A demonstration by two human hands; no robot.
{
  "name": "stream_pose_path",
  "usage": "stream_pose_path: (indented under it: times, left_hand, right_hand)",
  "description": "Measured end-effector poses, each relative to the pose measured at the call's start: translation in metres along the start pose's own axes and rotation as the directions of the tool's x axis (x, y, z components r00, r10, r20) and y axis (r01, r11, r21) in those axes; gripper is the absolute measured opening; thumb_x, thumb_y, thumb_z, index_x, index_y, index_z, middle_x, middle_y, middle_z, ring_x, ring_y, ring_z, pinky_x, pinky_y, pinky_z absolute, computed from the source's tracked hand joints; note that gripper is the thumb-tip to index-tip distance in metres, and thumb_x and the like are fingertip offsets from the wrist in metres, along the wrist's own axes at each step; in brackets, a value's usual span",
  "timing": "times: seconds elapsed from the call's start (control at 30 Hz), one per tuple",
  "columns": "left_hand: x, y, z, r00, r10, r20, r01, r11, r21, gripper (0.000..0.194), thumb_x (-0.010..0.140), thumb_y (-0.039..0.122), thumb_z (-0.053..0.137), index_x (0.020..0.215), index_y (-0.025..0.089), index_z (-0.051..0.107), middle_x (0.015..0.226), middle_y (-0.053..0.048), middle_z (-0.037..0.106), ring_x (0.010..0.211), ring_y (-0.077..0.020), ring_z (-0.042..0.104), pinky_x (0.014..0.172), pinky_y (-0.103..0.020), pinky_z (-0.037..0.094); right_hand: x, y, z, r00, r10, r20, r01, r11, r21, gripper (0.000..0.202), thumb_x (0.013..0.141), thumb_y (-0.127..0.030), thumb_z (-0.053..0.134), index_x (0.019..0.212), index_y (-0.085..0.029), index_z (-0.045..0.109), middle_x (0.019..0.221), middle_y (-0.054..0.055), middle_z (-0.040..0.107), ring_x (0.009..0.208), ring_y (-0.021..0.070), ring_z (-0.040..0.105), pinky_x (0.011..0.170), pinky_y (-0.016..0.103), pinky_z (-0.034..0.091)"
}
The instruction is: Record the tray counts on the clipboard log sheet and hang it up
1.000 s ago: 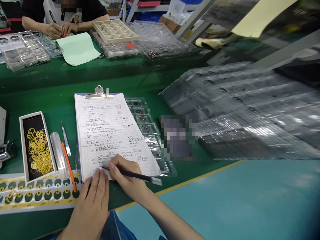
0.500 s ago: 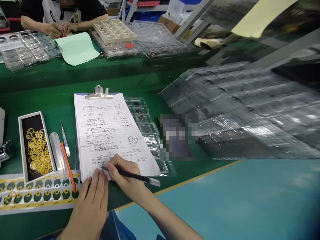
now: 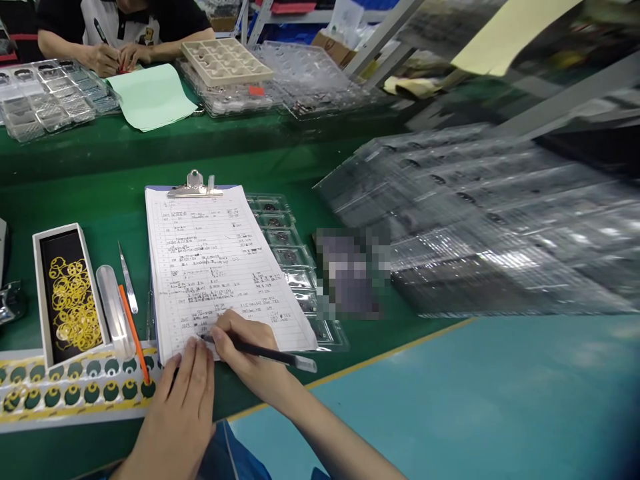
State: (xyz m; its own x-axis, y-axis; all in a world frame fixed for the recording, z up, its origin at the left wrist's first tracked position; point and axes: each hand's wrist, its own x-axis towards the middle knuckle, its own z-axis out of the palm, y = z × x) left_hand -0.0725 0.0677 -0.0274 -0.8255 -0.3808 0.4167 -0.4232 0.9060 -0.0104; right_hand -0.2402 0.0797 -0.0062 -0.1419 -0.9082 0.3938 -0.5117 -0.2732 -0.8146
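Handwritten sheets (image 3: 210,267) lie under the metal clip of a clipboard (image 3: 195,187), which rests partly over a clear plastic tray (image 3: 287,257). My right hand (image 3: 250,347) is closed around a black pen (image 3: 275,355), its tip on the lower left part of the top sheet. Flat on the sheet's bottom edge, my left hand (image 3: 185,400) lies with its fingers stretched out, close to the pen tip. Left of the clipboard are an orange stick (image 3: 133,333), a clear plastic case (image 3: 114,310) and metal tweezers (image 3: 127,277).
A white box (image 3: 36,267) of yellow rings stands at left, by a sticker strip (image 3: 65,419). Stacked clear trays (image 3: 450,253) fill the right, near a pixelated dark object (image 3: 347,273). Across the bench, a person (image 3: 125,33) writes beside green paper (image 3: 150,100).
The whole view has shifted slightly to the left. Both hands and the pen keep nearly the same place on the sheet.
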Motion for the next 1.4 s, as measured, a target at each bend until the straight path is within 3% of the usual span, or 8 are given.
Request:
stream_pose_path:
  times: [0.33,0.63,0.93,1.33,1.4]
  left_hand:
    - [-0.0013,-0.0027,0.0048,1.0,0.012,-0.019,-0.012,1.0,-0.009,0.068,0.074,0.035,0.064,0.13,0.001,0.045,0.159,-0.018,0.009,0.149,-0.031,0.008,0.108,-0.04,0.029]
    - [-0.0007,-0.0022,0.0035,1.0,0.014,-0.004,-0.014,1.0,-0.019,0.095,0.053,0.043,0.082,0.129,0.001,0.046,0.158,-0.019,0.002,0.149,-0.0308,0.003,0.108,-0.041,0.027]
    - [0.0012,-0.0012,0.001,1.0,0.005,-0.01,-0.005,1.0,-0.014,0.083,0.061,0.04,0.078,0.128,0.001,0.048,0.158,-0.019,0.0,0.149,-0.03,0.002,0.106,-0.039,0.027]
    - [-0.0017,-0.0005,0.0041,1.0,0.003,-0.011,-0.004,1.0,-0.023,0.096,0.052,0.044,0.085,0.129,0.001,0.047,0.158,-0.019,0.003,0.149,-0.031,0.005,0.11,-0.041,0.024]
    - [-0.0035,-0.0023,0.0061,1.0,0.008,-0.002,-0.008,0.999,-0.037,0.089,0.063,0.045,0.079,0.133,0.001,0.044,0.159,-0.019,0.004,0.149,-0.0306,0.005,0.112,-0.041,0.021]
  right_hand:
    - [0.0029,-0.0026,0.0,1.0,0.027,-0.011,-0.028,1.0,-0.006,0.024,0.095,-0.012,0.046,0.072,-0.015,0.039,0.056,-0.004,0.043,0.047,0.0038,0.039,0.045,0.016,0.031]
    - [0.0033,-0.0027,0.0012,1.0,0.004,-0.009,-0.004,1.0,-0.014,0.026,0.095,-0.013,0.045,0.071,-0.015,0.036,0.055,-0.004,0.037,0.046,0.0032,0.033,0.043,0.015,0.028]
    - [-0.0036,0.003,0.0013,1.0,0.009,-0.021,-0.008,1.0,0.029,0.023,0.095,-0.012,0.047,0.074,-0.015,0.039,0.057,-0.004,0.041,0.048,0.0034,0.037,0.046,0.015,0.031]
    - [-0.0015,0.0035,0.0003,0.998,0.061,-0.011,-0.061,0.996,0.068,0.025,0.096,-0.014,0.047,0.072,-0.015,0.04,0.057,-0.003,0.043,0.048,0.0046,0.04,0.047,0.017,0.032]
    - [-0.0016,0.0047,-0.0008,0.994,0.103,-0.025,-0.099,0.986,0.134,0.024,0.097,-0.016,0.046,0.073,-0.015,0.043,0.058,-0.002,0.046,0.05,0.0052,0.042,0.048,0.017,0.034]
